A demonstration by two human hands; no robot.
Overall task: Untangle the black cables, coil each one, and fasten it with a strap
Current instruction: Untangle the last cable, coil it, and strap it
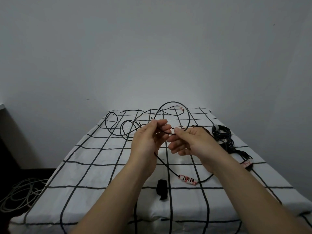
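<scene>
Two hands meet on one black cable (165, 131), raised above the checked cloth (101, 174): the left hand (148, 139) pinches it between thumb and fingertips, and the right hand (192, 144) nips it just beside that pinch with thumb and forefinger, its other fingers loosely curled and holding nothing. Only a short run of cable spans the two grips. From the right-hand pinch a wide loop arcs up and away, then comes back round towards the left fingers; below the left palm a tail drops to the cloth and ends at a paper label (188, 179). This looks like the start of a coil, with one turn being formed. To do it well, I would let the left hand be the fixed collector and have the right slide outward along the cable, bringing each turn back to the same pinch so the loops match and lie flat without a twist. Beyond the grip, loose strands (105, 122) cross one another, so draw slack gently; a hard pull could tighten a crossing. A black strap (162, 191) lies on the cloth beneath the wrists, within easy reach. Off to the right of the right hand sits a bundle (221, 134) of coiled cable.
</scene>
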